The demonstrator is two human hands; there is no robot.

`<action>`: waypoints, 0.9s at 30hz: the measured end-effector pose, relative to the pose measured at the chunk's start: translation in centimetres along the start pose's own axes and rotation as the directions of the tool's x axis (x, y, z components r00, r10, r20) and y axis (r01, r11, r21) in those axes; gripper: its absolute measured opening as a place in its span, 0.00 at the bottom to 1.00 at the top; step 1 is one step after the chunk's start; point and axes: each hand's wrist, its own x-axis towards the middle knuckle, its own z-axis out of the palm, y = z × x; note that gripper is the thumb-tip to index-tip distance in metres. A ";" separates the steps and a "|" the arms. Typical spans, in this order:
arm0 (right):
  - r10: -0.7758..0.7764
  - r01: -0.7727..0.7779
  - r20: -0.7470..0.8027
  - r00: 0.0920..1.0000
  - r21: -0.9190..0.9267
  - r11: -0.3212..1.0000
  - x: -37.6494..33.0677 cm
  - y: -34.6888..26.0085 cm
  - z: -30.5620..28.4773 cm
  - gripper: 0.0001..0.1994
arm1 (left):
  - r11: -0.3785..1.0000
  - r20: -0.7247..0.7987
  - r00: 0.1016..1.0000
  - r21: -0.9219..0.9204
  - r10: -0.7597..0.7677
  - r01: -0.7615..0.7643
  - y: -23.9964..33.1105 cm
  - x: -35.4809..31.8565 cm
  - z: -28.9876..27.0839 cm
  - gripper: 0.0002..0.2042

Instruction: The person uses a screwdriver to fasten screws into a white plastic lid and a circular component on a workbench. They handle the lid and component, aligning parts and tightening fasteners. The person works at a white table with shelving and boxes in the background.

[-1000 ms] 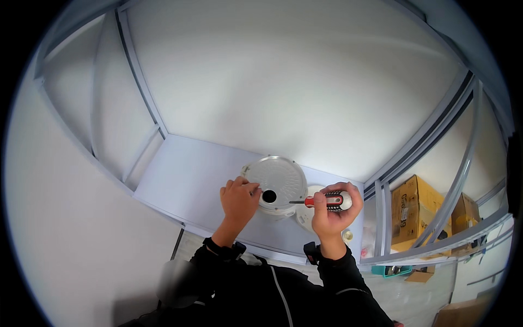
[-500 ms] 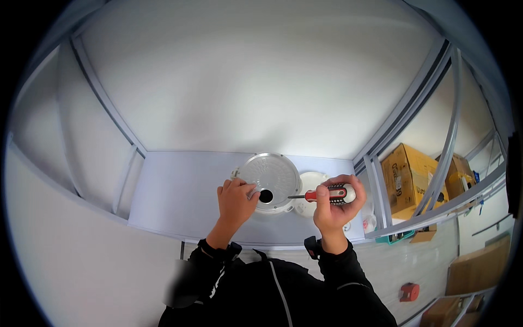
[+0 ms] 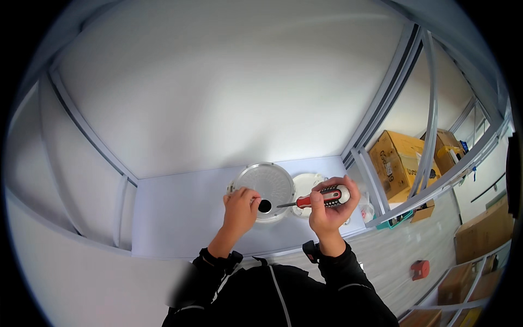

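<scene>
A round white and clear disc-shaped fixture with a dark hole near its front edge lies on a white table. My left hand rests on the fixture's front left rim, fingers curled on it. My right hand grips a screwdriver with a red, black and white handle. Its metal tip points left toward the dark hole. A second white round part lies just right of the fixture, partly behind my right hand.
White panels and metal frame bars enclose the table on three sides. Cardboard boxes stand on the floor at the right. A small red object and a teal item lie on the wooden floor.
The view has shifted, so the table and fixture sit more centred. Both hands stay on the fixture and screwdriver, with the tip still near the dark hole.
</scene>
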 end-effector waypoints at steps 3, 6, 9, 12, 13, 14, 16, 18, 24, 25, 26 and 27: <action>0.038 -0.035 -0.026 0.999 0.078 0.996 -0.4 0.2 0.3 0.37 | 0.871 0.161 0.986 -0.479 -0.037 0.110 0.6 0.0 -0.1 0.03; 0.049 -0.046 -0.014 0.999 0.142 0.989 -0.5 -0.1 0.7 0.39 | 0.591 0.240 0.971 -0.784 0.007 0.190 0.8 -0.7 0.4 0.03; 0.053 -0.049 -0.022 0.998 0.144 0.988 -0.6 -0.1 1.3 0.41 | 0.559 0.305 0.951 -0.797 0.042 0.231 0.9 -1.0 -0.3 0.04; 0.051 -0.051 0.006 0.999 0.132 0.990 -0.8 -0.1 1.4 0.41 | 0.545 0.289 0.957 -0.808 0.034 0.224 -0.7 -1.2 -0.2 0.04; 0.048 -0.047 0.001 0.999 0.133 0.990 -0.8 0.0 1.5 0.40 | 0.534 0.269 0.963 -0.818 0.031 0.212 -1.0 -1.2 -0.2 0.03; 0.048 -0.047 -0.004 0.999 0.137 0.990 -0.9 0.1 1.5 0.40 | 0.524 0.251 0.968 -0.827 0.025 0.201 -1.0 -1.3 -0.4 0.03; 0.040 -0.037 -0.018 0.999 0.154 0.987 -0.9 0.1 1.6 0.39 | 0.619 0.219 0.973 -0.774 0.066 0.132 -1.0 -1.3 -0.8 0.04; 0.026 -0.019 -0.035 0.999 0.179 0.984 -0.8 0.0 1.7 0.39 | 0.647 0.212 0.975 -0.752 0.063 0.122 -1.0 -1.5 -0.9 0.05; 0.070 -0.051 -0.092 0.993 0.193 0.980 -0.7 0.2 1.3 0.37 | 0.603 0.207 0.977 -0.773 -0.058 0.199 -0.7 -1.8 0.1 0.06; 0.085 -0.067 -0.087 0.993 0.196 0.978 -0.6 0.2 1.2 0.37 | 0.592 0.194 0.978 -0.781 -0.077 0.201 -0.9 -1.8 0.4 0.06; 0.099 -0.081 -0.083 0.992 0.199 0.977 -0.5 0.1 1.2 0.37 | 0.580 0.181 0.979 -0.789 -0.095 0.202 -0.9 -1.7 0.6 0.06; 0.112 -0.094 -0.078 0.991 0.202 0.975 -0.4 0.0 1.1 0.37 | 0.574 0.177 0.980 -0.794 -0.093 0.198 -1.0 -1.7 0.6 0.06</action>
